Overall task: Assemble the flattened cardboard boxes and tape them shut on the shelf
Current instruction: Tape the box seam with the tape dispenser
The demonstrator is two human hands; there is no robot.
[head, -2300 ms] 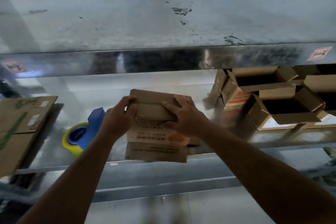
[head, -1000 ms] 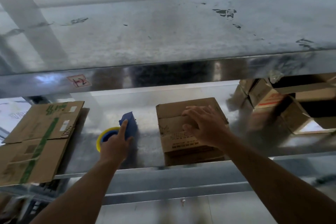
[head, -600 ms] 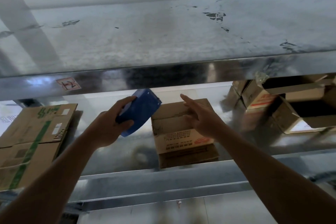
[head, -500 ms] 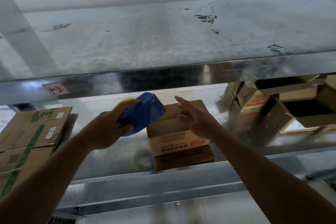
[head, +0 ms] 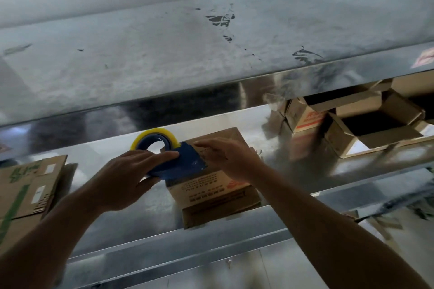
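**Q:** Box position?
**A:** I note the small brown cardboard box (head: 211,191) standing on the shiny metal shelf (head: 145,218), near the front edge, top flaps folded down.
**Q:** Hands?
**A:** Left hand (head: 126,176) grips the blue plastic tape dispenser (head: 180,164), fingers over, thumb under. I see its front touching the box's top left edge. Right hand (head: 230,159) lies flat on the box top, fingers straight.
**Q:** Surroundings?
**A:** Flattened cardboard sheets (head: 25,185) far left, open brown boxes (head: 366,129) far right.
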